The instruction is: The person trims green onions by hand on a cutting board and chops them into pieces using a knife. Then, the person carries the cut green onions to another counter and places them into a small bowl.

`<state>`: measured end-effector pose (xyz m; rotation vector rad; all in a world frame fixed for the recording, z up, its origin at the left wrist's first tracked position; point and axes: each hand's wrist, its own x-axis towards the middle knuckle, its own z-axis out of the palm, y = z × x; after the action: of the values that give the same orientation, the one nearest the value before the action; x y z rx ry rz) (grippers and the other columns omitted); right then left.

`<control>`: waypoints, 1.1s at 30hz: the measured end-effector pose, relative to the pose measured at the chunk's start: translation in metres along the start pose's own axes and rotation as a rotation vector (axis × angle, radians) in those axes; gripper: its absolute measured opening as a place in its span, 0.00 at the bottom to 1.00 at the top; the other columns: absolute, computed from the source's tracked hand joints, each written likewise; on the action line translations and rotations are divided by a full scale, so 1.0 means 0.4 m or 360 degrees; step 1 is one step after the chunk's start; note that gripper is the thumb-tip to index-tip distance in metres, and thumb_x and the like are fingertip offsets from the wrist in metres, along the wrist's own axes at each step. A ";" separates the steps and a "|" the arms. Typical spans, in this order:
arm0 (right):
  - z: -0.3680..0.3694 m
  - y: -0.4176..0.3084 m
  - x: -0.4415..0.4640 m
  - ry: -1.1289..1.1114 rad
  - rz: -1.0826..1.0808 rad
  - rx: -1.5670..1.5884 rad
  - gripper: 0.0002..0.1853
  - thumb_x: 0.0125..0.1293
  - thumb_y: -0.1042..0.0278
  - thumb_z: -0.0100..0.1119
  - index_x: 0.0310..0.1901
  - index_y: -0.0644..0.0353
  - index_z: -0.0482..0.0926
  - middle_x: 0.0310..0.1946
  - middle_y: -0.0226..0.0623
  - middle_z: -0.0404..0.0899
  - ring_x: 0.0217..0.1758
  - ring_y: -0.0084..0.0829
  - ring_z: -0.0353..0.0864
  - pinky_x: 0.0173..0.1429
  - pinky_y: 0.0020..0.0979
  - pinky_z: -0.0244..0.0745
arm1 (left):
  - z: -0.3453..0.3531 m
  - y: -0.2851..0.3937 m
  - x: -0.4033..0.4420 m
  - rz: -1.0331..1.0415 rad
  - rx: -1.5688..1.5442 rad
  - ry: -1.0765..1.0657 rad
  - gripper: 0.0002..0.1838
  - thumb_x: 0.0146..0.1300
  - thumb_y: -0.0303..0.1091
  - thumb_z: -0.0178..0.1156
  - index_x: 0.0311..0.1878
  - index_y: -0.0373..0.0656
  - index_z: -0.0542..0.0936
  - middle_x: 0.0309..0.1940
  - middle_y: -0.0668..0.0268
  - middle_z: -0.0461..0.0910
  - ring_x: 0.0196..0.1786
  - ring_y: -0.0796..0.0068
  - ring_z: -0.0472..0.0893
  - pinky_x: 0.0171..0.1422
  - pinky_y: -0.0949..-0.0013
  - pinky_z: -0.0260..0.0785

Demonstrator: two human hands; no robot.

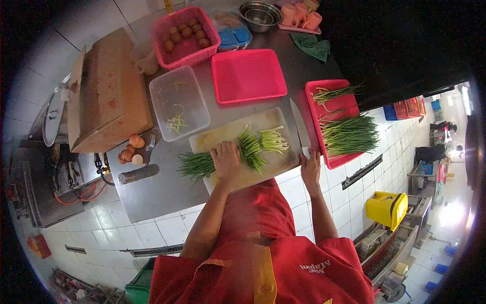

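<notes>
My left hand (226,159) presses with curled fingers on a bunch of spring onions (195,166) lying across the cutting board (212,137). Their green ends stick out past the board's left edge. To the right of this hand lie a cut green portion (250,149) and a pile of pale stem ends (273,139). My right hand (311,169) is closed at the handle of a knife (299,121), whose blade points away from me along the board's right edge. Beside the knife, a pink tray (329,160) holds more spring onions (349,134).
Behind the board are a clear plastic container (201,119) with scraps, a pink tray (248,76) and a pink basket (164,58) of round brown items. A cardboard box (111,96), eggshells (132,147) and a fork (151,143) are at left. Metal bowls (260,15) stand at the back.
</notes>
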<state>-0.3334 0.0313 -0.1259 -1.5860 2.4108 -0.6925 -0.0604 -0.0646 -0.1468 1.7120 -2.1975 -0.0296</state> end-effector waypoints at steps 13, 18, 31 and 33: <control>0.069 -0.285 -0.084 -0.0543 -0.0668 0.0125 0.19 0.54 0.62 0.65 0.44 0.61 0.75 0.45 0.44 0.72 0.50 0.45 0.71 0.52 0.45 0.67 | -0.007 0.007 0.002 -0.0037 -0.0031 -0.0025 0.08 0.63 0.35 0.51 0.41 0.41 0.71 0.39 0.59 0.73 0.46 0.58 0.71 0.54 0.50 0.59; 0.082 -0.290 -0.044 -0.0289 -0.0718 -0.0026 0.24 0.47 0.61 0.70 0.46 0.61 0.75 0.43 0.41 0.71 0.48 0.44 0.72 0.52 0.42 0.68 | -0.006 0.003 0.004 -0.0022 0.0002 -0.0019 0.08 0.63 0.35 0.51 0.40 0.41 0.72 0.37 0.60 0.73 0.45 0.60 0.72 0.54 0.51 0.59; 0.145 -0.244 0.023 -0.0491 -0.1411 -0.0272 0.18 0.54 0.63 0.64 0.46 0.58 0.76 0.45 0.36 0.73 0.51 0.39 0.72 0.57 0.39 0.69 | 0.001 0.004 -0.001 -0.0104 -0.0032 -0.0144 0.11 0.59 0.38 0.55 0.41 0.43 0.73 0.40 0.62 0.72 0.49 0.61 0.71 0.59 0.50 0.58; 0.126 -0.268 0.029 -0.0483 -0.1216 -0.0258 0.20 0.54 0.62 0.64 0.49 0.58 0.74 0.47 0.37 0.71 0.53 0.40 0.70 0.58 0.40 0.68 | -0.002 0.002 0.001 -0.0111 -0.0068 -0.0171 0.11 0.59 0.37 0.55 0.41 0.43 0.73 0.39 0.62 0.72 0.48 0.61 0.71 0.58 0.50 0.58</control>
<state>-0.2307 -0.0283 -0.1186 -2.4899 1.6464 -0.3085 -0.0612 -0.0646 -0.1458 1.8015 -2.1943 -0.1890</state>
